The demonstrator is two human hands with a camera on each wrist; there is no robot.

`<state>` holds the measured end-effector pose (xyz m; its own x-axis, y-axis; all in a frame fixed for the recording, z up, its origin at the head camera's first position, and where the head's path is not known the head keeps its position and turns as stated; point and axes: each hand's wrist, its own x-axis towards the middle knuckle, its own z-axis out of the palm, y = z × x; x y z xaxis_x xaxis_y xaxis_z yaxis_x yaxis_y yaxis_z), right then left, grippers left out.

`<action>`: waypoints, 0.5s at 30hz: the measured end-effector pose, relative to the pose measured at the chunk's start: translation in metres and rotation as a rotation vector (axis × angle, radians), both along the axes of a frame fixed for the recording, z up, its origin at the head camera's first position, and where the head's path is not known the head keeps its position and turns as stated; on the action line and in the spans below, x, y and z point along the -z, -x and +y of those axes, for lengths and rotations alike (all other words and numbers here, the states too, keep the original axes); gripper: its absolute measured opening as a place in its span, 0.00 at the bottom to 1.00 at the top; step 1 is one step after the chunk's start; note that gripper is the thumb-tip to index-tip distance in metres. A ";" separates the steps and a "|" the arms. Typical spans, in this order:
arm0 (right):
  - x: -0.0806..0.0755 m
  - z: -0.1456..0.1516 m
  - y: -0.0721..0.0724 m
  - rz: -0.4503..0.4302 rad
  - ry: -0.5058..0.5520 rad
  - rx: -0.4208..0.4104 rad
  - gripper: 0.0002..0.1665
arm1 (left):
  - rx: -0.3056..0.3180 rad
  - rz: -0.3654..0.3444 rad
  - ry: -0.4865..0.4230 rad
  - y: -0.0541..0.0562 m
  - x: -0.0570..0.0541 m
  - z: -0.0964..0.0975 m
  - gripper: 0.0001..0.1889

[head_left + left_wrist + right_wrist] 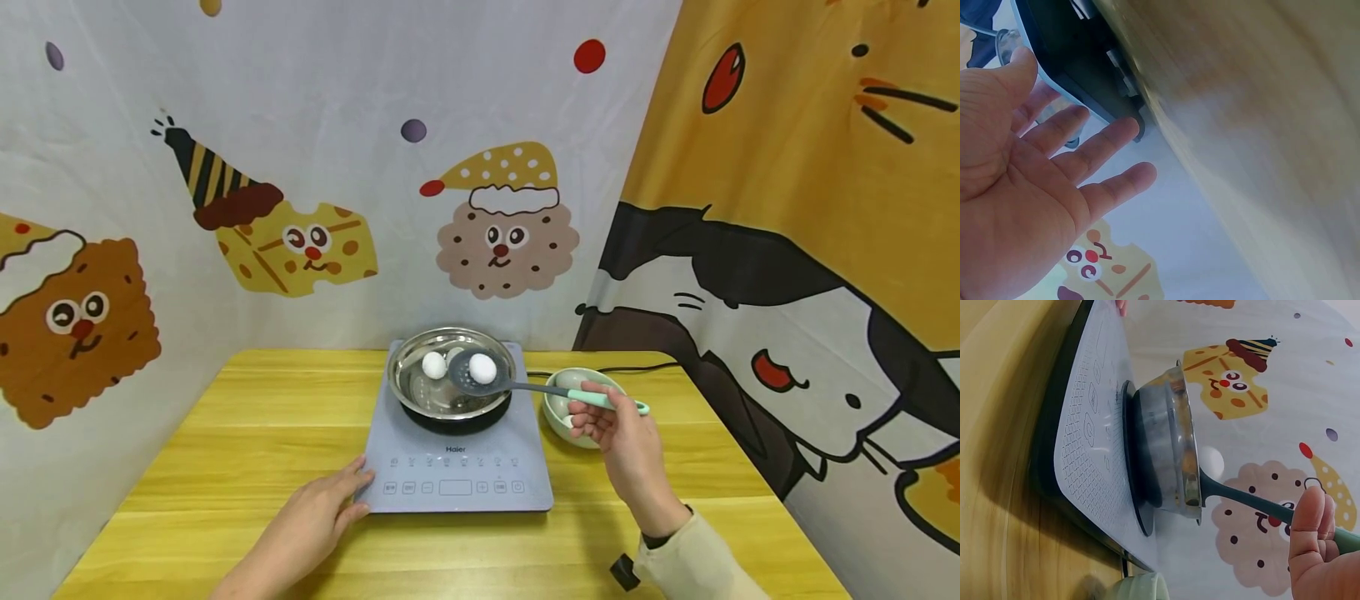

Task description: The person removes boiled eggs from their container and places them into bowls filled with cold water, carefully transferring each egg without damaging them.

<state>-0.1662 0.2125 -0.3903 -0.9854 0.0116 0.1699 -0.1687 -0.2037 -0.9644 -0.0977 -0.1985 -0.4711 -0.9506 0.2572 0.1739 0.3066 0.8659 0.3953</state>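
My right hand [618, 433] holds a slotted spoon [543, 389] by its mint-green handle. A white egg [482, 368] sits in the spoon's grey perforated head, over the steel pot [401, 400]. Another white egg [433, 365] lies in the pot to the left, and a paler round shape is partly hidden behind the spoon. The pot stands on a pale Haier induction cooker [455, 468]. At the cooker's front left edge rests my left hand [318, 508]; in the left wrist view its fingers [1107, 147] are spread and loosely extended along that edge.
Right of the cooker stands a pale green bowl [557, 429], with something white inside, partly hidden by my right fingers. A black cord [637, 367] runs along the back of the wooden table [225, 467]. Printed cartoon curtains [337, 83] hang behind and at the sides.
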 end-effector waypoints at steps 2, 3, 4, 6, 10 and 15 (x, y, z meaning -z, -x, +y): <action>0.000 0.001 -0.001 -0.002 0.006 -0.011 0.28 | -0.002 -0.001 0.001 0.000 0.000 0.000 0.24; 0.000 0.001 -0.001 -0.003 0.007 -0.014 0.28 | -0.002 -0.004 0.002 0.000 0.000 0.000 0.24; 0.000 0.002 -0.001 -0.005 0.008 -0.018 0.28 | -0.003 -0.006 0.003 0.000 0.000 0.000 0.25; -0.001 0.002 -0.002 -0.010 0.002 -0.016 0.28 | -0.005 -0.011 0.004 0.000 0.000 0.000 0.25; -0.002 0.003 -0.004 -0.022 -0.013 -0.009 0.28 | -0.003 -0.020 0.007 0.001 0.001 0.000 0.25; -0.004 0.006 -0.007 -0.032 -0.012 -0.004 0.28 | 0.004 -0.022 0.002 0.001 0.001 0.000 0.25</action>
